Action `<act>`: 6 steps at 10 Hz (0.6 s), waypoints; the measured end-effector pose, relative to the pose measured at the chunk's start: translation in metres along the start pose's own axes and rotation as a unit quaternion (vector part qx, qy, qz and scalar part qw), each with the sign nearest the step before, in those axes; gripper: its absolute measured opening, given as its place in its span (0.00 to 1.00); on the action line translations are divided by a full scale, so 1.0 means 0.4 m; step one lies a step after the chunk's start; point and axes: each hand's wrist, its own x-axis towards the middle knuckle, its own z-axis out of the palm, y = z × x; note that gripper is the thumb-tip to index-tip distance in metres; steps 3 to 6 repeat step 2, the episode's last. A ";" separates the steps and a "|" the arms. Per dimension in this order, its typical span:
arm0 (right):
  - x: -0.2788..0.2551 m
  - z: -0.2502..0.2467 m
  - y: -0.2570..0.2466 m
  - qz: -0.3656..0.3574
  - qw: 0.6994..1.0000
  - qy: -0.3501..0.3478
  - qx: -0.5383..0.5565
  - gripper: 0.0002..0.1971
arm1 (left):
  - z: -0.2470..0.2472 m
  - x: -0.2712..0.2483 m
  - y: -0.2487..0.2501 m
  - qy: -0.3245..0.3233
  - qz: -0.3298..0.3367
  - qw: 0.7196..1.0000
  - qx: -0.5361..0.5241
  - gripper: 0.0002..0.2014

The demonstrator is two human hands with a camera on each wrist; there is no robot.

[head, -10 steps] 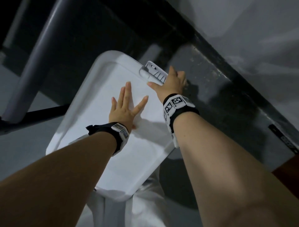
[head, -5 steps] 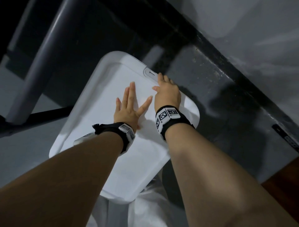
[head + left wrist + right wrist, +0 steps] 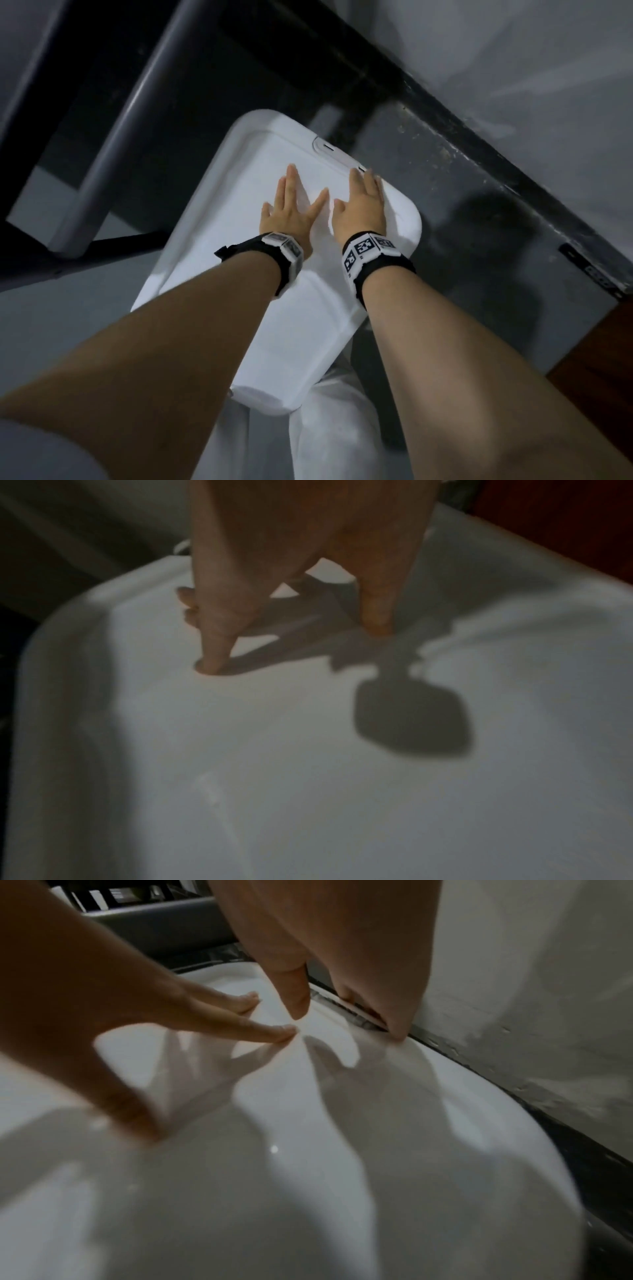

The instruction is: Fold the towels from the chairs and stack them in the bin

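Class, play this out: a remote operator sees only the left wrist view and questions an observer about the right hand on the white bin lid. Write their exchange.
Operator: Where is the right hand?
Observer: The right hand lies flat on the lid, beside the left hand.
Operator: What do its fingertips reach?
Observer: Its fingertips touch the latch on the lid's far edge.
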 end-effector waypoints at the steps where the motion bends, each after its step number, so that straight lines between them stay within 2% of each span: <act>1: -0.068 -0.001 0.017 0.039 0.997 -0.011 0.069 0.28 | -0.043 -0.038 0.021 0.000 -0.048 0.994 -0.094 0.32; 2: -0.128 -0.030 0.021 0.063 0.989 0.043 0.126 0.25 | -0.104 -0.081 0.032 0.043 -0.068 0.978 -0.191 0.20; 6: -0.128 -0.030 0.021 0.063 0.989 0.043 0.126 0.25 | -0.104 -0.081 0.032 0.043 -0.068 0.978 -0.191 0.20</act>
